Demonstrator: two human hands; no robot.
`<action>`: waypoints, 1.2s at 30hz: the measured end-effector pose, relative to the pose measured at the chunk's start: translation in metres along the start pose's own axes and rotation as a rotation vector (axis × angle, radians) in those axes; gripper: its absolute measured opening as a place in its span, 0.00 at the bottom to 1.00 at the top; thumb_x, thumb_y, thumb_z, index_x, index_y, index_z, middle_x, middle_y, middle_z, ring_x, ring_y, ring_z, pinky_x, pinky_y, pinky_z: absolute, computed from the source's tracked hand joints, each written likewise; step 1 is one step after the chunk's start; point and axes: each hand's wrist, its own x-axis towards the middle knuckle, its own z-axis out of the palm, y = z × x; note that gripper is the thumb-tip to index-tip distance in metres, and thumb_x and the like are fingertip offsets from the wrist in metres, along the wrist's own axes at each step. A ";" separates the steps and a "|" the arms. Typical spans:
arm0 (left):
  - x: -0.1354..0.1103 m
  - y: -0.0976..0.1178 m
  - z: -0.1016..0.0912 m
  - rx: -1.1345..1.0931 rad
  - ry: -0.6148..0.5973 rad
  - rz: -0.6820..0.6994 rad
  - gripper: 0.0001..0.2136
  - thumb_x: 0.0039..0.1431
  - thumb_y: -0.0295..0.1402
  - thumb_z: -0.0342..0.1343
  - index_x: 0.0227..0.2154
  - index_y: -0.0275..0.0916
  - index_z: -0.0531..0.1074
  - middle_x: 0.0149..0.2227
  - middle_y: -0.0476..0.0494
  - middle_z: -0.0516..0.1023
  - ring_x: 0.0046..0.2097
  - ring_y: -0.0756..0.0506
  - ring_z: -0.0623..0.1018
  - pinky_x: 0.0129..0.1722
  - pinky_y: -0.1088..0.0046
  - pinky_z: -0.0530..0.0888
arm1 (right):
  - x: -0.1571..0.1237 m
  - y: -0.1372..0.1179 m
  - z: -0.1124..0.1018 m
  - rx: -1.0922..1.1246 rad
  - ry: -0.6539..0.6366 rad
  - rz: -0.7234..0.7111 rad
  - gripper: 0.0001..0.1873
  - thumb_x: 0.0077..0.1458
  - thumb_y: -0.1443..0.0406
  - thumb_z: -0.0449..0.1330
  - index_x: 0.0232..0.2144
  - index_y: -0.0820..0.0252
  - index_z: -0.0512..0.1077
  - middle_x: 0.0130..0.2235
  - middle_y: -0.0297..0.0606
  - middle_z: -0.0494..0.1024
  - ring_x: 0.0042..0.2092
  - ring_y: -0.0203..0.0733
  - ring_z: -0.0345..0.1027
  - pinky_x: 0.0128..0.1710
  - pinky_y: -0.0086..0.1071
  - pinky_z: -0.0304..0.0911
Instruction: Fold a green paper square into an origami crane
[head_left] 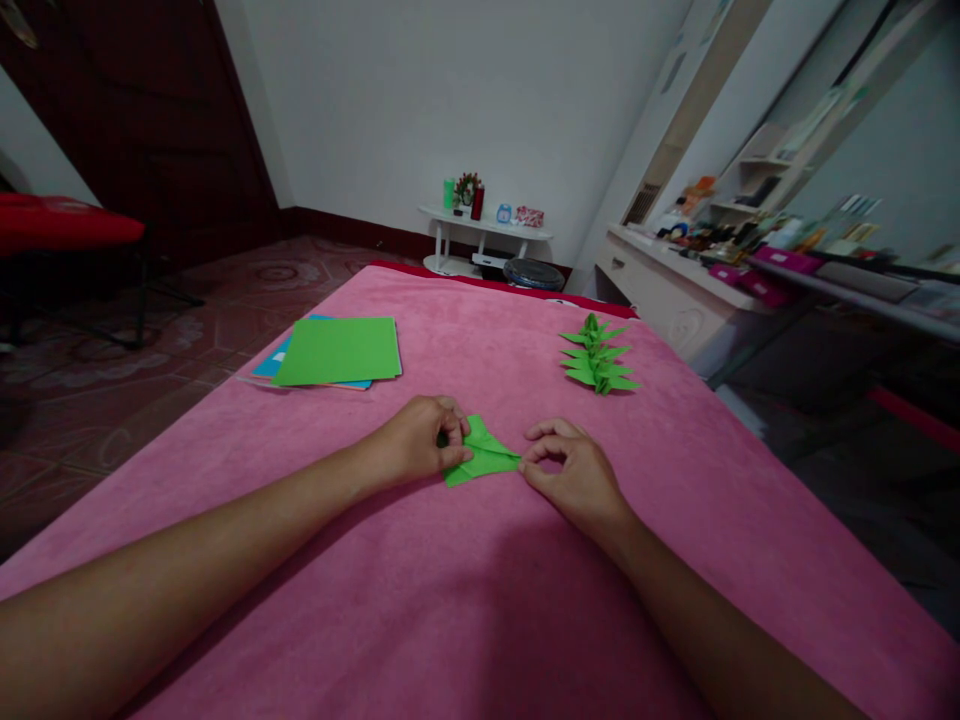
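Between my hands, at the middle of the pink cloth, is a folded piece of green origami paper [487, 456]. Its wide end lies to the left and it narrows to a point at the right. My left hand [429, 438] pinches the wide end between thumb and fingers. With thumb and index finger, my right hand [576, 474] pinches the narrow tip. Beyond my right hand stand several folded green paper cranes [598, 358], close together in a column. A stack of green and blue paper sheets [341, 350] lies past my left forearm.
The pink cloth [315, 600] covers the surface under my hands. A white side table [491, 226] stands at the wall ahead. At the right is a dresser [679, 280] crowded with small items. A red chair [67, 228] is at the left.
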 end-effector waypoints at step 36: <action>-0.013 0.010 -0.003 0.293 -0.010 0.286 0.16 0.50 0.20 0.54 0.35 0.49 0.76 0.55 0.47 0.67 0.56 0.41 0.63 0.52 0.58 0.60 | 0.008 0.013 -0.011 0.309 -0.043 0.102 0.20 0.31 0.76 0.49 0.30 0.59 0.69 0.34 0.35 0.75 0.40 0.41 0.69 0.45 0.35 0.63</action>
